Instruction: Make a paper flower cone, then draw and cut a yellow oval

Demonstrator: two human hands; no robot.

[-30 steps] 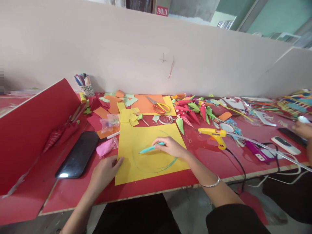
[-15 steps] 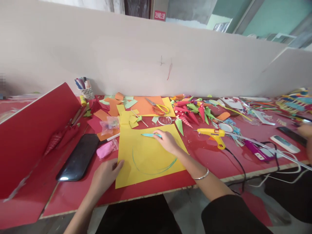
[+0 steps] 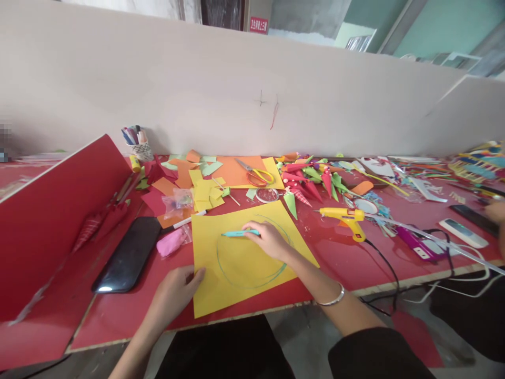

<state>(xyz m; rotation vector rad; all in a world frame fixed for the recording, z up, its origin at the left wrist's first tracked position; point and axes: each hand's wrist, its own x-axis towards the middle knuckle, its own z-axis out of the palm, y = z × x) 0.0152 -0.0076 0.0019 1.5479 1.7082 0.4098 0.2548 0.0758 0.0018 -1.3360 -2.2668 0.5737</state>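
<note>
A sheet of yellow paper (image 3: 252, 263) lies on the red table, slightly turned, with a thin green curved line forming most of a large circle. My right hand (image 3: 270, 241) is closed on a turquoise marker pen (image 3: 239, 233), its tip at the upper left of that curve. At the sheet's left edge is my left hand (image 3: 179, 287), thumb on the paper and the other fingers curled at the edge, partly hidden.
Left lie a black phone (image 3: 126, 255) and a pink packet (image 3: 171, 242). Scissors (image 3: 256, 172), paper scraps (image 3: 203, 192) and red and green paper cones (image 3: 307, 179) are behind the sheet. A yellow glue gun (image 3: 347, 218) with a cord lies right. Another person's hand (image 3: 495, 211) is far right.
The yellow sheet has shifted right and toward me, my left hand moving slightly with it. The marker tip has moved down and left, and more of the circular line shows.
</note>
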